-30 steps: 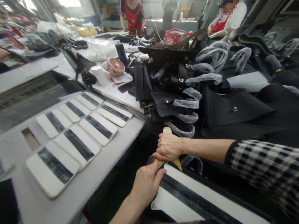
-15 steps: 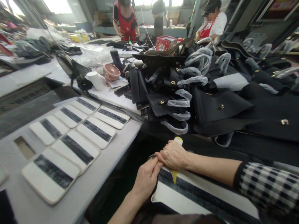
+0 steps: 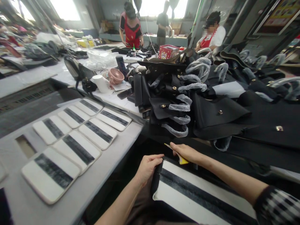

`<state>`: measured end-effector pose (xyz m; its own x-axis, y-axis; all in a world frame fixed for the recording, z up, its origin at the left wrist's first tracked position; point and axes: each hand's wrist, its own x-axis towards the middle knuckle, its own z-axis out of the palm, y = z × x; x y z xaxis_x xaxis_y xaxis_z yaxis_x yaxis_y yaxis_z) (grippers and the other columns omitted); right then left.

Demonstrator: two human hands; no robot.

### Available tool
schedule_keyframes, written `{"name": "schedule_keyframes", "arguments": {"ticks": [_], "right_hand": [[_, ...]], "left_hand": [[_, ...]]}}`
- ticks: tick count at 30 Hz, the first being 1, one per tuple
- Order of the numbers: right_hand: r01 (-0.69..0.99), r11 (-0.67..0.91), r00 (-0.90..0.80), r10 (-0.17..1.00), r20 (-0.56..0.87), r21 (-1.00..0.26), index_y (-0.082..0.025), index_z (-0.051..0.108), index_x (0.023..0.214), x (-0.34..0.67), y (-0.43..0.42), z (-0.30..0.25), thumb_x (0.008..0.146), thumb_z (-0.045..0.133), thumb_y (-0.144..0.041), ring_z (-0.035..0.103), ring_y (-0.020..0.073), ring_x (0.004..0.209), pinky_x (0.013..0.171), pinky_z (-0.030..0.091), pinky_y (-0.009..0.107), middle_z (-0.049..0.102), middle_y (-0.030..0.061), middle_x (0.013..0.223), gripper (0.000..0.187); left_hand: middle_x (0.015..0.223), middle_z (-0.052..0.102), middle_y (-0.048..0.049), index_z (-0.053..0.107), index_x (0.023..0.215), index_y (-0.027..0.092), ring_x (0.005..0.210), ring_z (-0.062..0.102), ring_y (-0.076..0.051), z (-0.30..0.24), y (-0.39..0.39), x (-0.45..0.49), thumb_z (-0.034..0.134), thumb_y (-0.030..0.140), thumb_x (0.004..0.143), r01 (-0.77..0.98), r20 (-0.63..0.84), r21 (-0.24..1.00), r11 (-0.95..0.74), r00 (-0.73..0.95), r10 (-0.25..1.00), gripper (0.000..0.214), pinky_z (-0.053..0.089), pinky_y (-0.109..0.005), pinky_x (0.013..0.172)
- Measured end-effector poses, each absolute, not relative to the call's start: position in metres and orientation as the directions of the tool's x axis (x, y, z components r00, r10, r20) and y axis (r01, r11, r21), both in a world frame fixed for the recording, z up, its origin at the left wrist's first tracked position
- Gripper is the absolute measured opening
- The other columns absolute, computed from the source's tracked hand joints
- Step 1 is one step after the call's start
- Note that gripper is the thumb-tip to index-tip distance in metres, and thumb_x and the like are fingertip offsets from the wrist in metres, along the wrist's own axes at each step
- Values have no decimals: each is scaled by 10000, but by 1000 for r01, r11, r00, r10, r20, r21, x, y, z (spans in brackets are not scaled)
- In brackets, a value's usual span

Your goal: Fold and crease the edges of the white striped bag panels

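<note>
A white board with a dark glue stripe [image 3: 201,193] lies in front of me, wrapped at its edge by black material [image 3: 156,178]. My left hand [image 3: 147,166] is closed on that black edge at the board's near-left corner. My right hand [image 3: 185,152] pinches a thin yellow scraper tool [image 3: 181,160] just beyond the board's far corner, its blade pointing left. The two hands are a little apart.
Several white boards with dark stripes [image 3: 77,147] lie in rows on the grey table [image 3: 105,162] to my left. A heap of black handbags with wrapped handles [image 3: 178,93] fills the bench ahead. A pink fan [image 3: 115,76] and paper roll [image 3: 100,83] stand behind. Other people work at the back.
My right hand has lifted off the left and moved right, turning the yellow tool flat. My left hand now grips the black edge alone. The view tilted upward.
</note>
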<state>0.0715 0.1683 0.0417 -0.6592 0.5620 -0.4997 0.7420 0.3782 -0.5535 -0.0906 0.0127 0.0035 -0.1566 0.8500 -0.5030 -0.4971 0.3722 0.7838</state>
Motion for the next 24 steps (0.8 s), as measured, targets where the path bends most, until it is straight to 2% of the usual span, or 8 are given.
{"name": "schedule_keyframes", "arguments": {"ticks": [3, 6, 8, 10, 13, 16, 19, 24], "right_hand": [[662, 224, -722, 445, -530, -715, -238, 633, 1220, 67, 164, 44, 902, 113, -788, 550, 166, 706, 621, 434, 270, 636, 41, 870, 821], [459, -67, -849, 262, -459, -886, -260, 449, 1428, 68, 165, 41, 870, 457, -738, 473, 127, 696, 600, 379, 227, 553, -6, 845, 735], [375, -261, -879, 206, -431, -889, -253, 437, 1436, 70, 167, 35, 777, 709, -582, 447, 115, 688, 586, 341, 216, 525, -28, 818, 785], [405, -339, -836, 239, -494, -850, -234, 494, 1389, 71, 168, 29, 716, 793, -442, 450, 115, 663, 577, 334, 223, 525, -40, 773, 764], [450, -358, -778, 293, -557, -818, -216, 595, 1268, 69, 164, 23, 721, 779, -357, 528, 137, 732, 655, 399, 244, 603, -14, 845, 595], [462, -354, -784, 264, -561, -813, -203, 640, 1181, 63, 159, 22, 734, 758, -338, 577, 160, 820, 738, 436, 265, 652, 11, 929, 481], [465, -314, -807, 234, -542, -828, -202, 646, 1151, 58, 158, 23, 751, 732, -341, 582, 164, 802, 738, 444, 274, 654, 1, 891, 432], [426, -156, -861, 234, -452, -891, -193, 656, 1093, 51, 157, 22, 784, 697, -296, 547, 153, 789, 707, 412, 261, 632, -9, 891, 328]], "left_hand": [[874, 762, -116, 749, 1079, 118, 826, 679, -225, 6, 15, -92, 774, 290, 690, -503, -522, 768, 397, -132, 843, 426, 486, -316, 783], [880, 761, -121, 744, 1087, 112, 808, 684, -228, 8, 16, -94, 776, 272, 675, -506, -534, 755, 418, -105, 839, 444, 495, -324, 771], [883, 760, -125, 745, 1083, 105, 828, 685, -233, 10, 17, -96, 778, 269, 672, -507, -539, 748, 427, -88, 838, 444, 499, -330, 789], [886, 759, -126, 747, 1075, 100, 845, 684, -230, 11, 18, -97, 778, 271, 675, -507, -541, 744, 435, -75, 838, 436, 499, -327, 809], [894, 759, -122, 747, 1076, 104, 853, 681, -223, 12, 19, -99, 777, 272, 679, -498, -543, 745, 445, -64, 837, 432, 494, -318, 814], [904, 760, -122, 746, 1086, 113, 838, 678, -224, 13, 19, -99, 777, 275, 686, -472, -544, 756, 454, -68, 836, 433, 490, -319, 788], [918, 760, -120, 749, 1083, 124, 832, 672, -226, 13, 18, -99, 775, 281, 694, -442, -541, 774, 453, -92, 836, 420, 483, -319, 770], [849, 761, -93, 761, 1058, 133, 763, 652, -210, 12, 18, -99, 763, 318, 720, -398, -524, 799, 451, -94, 846, 385, 453, -298, 705]]}}
